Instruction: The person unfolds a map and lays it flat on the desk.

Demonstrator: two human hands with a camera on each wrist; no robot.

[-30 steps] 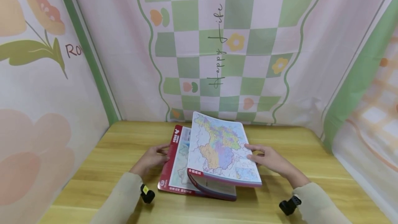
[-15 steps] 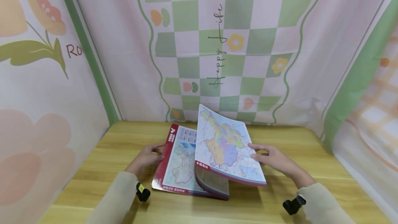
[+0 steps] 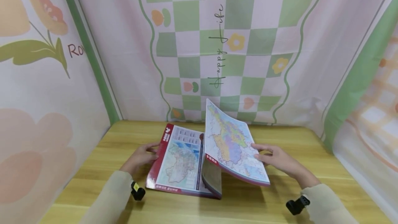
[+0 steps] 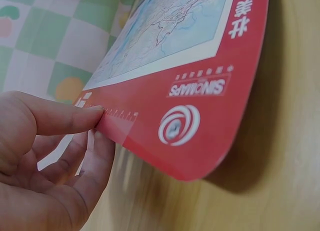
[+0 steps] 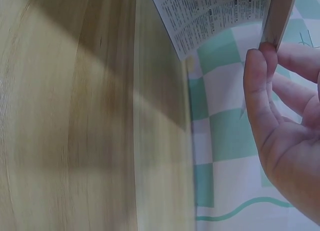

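A folding map stands partly unfolded on the table. Its left panel (image 3: 183, 165), bordered in red, bears a map and lies low over the wood. The right panel (image 3: 228, 141), with a colourful map of regions, is raised and tilted, and a curved fold (image 3: 212, 177) joins the two. My left hand (image 3: 140, 156) pinches the left panel's red outer edge between thumb and fingers; in the left wrist view "SINOMAPS" is printed beside them. My right hand (image 3: 276, 159) pinches the raised panel's outer edge. From the right wrist view, small print (image 5: 215, 18) shows on a panel's face.
The wooden table (image 3: 102, 168) ends at a hanging cloth (image 3: 211, 40) with green checks right behind the map. A patterned cloth (image 3: 31, 120) hangs along the left side, and another cloth (image 3: 357, 89) hangs on the right.
My left hand has drawn the red-edged panel leftward and my right hand has moved slightly right with the other panel. The panels are wider apart, the right one tilts more, and more of the left map shows.
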